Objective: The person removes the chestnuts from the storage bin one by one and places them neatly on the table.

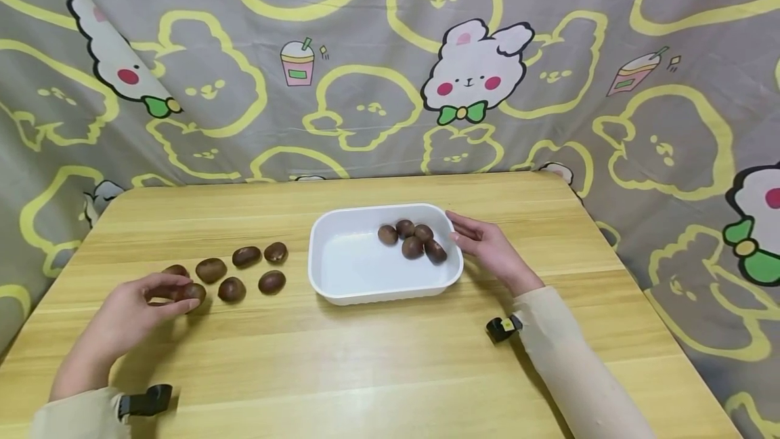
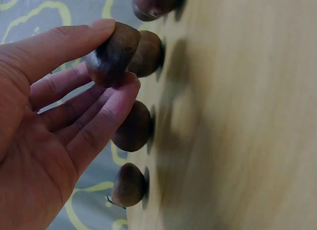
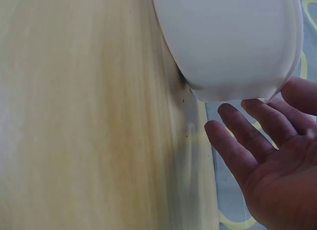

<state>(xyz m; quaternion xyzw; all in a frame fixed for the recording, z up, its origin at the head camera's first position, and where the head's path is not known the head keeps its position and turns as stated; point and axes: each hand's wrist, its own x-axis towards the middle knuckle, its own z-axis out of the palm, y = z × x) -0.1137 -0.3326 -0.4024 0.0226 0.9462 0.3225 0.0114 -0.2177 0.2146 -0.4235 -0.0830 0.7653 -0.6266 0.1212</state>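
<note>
Left hand [image 1: 124,317] is pinching one chestnut [image 1: 196,296], other chestnuts [image 1: 231,289] lying just beyond its fingers [image 2: 101,118]; right hand [image 1: 492,251], fingers extended, is touching the white dish [image 1: 378,296], probably steadying it.

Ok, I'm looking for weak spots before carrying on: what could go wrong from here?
The rounded chestnut pinched in the left hand might slip out. That hand could also knock the loose chestnuts close to it on the table. The white tray may slide if bumped, since the right hand seems only lightly set against its end.
</note>
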